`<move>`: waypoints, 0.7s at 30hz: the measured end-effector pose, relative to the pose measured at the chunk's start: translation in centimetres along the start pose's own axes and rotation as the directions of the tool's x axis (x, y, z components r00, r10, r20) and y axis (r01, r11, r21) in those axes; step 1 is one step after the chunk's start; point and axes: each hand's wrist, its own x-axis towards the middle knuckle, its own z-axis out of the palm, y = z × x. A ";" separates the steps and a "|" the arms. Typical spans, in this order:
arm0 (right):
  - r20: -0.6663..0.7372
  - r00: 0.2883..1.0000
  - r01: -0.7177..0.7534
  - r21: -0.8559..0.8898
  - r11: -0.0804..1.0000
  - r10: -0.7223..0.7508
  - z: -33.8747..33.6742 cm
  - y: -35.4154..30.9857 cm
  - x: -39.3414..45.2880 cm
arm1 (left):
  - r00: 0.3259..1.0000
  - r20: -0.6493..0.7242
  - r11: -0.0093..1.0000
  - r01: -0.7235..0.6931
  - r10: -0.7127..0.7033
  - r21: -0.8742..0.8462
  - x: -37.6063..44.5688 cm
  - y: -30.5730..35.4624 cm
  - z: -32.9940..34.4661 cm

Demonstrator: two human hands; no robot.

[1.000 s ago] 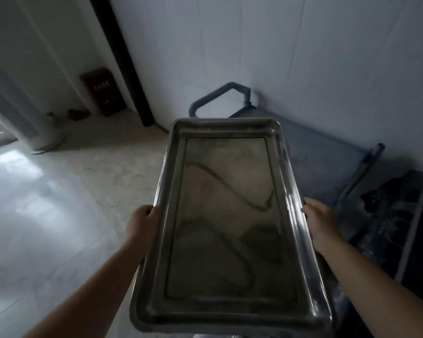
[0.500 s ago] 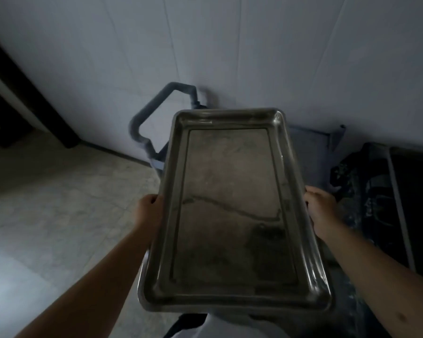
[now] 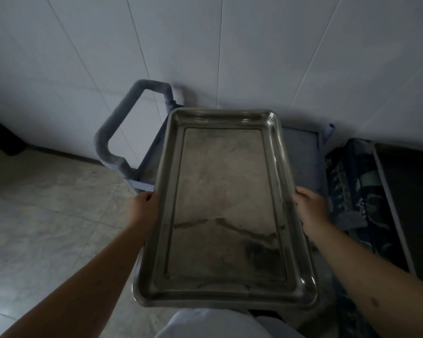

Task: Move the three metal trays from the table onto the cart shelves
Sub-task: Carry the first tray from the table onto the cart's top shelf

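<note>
I hold one long metal tray [image 3: 224,206] level in front of me, its short end pointing at the wall. My left hand [image 3: 142,208] grips the tray's left rim and my right hand [image 3: 309,207] grips its right rim, both near the middle of the long sides. The tray is empty, with dark streaks on its bottom. It hangs above the blue-grey cart [image 3: 299,157], whose top shelf shows to the right of the tray. The cart's looped handle [image 3: 117,135] sticks out at the left. Lower shelves and the other trays are hidden.
A white panelled wall [image 3: 205,50] stands right behind the cart. Pale stone floor tiles [image 3: 42,215] spread to the left. A dark patterned object with a pale rod [image 3: 359,198] crowds the cart's right side. A dark block sits at the far left by the wall.
The view has swung right and forward, so the cart now lies straight ahead under the tray. Both hands keep the same grip on the tray's rims.
</note>
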 end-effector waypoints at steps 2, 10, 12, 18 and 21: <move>-0.007 1.000 -0.006 -0.015 1.000 0.006 0.4 0.1 0.9 | 0.999 0.027 1.000 0.020 -0.020 -0.024 0.6 0.1 0.3; 0.004 0.999 -0.040 -0.011 0.999 0.040 1.8 -0.5 3.7 | 0.998 0.037 0.996 0.062 -0.060 -0.067 2.6 1.2 1.5; 0.038 0.999 -0.038 -0.011 0.999 0.039 2.3 -0.4 4.6 | 0.996 0.044 0.995 0.082 -0.080 -0.055 2.8 1.1 1.5; 0.095 0.995 -0.017 -0.030 0.999 0.020 3.3 -1.2 6.7 | 0.990 0.033 0.989 0.142 -0.140 -0.043 3.4 1.6 1.3; 0.101 0.995 0.021 -0.044 0.999 -0.016 3.9 -1.9 7.8 | 0.987 0.052 0.981 0.157 -0.152 -0.113 2.8 1.5 1.6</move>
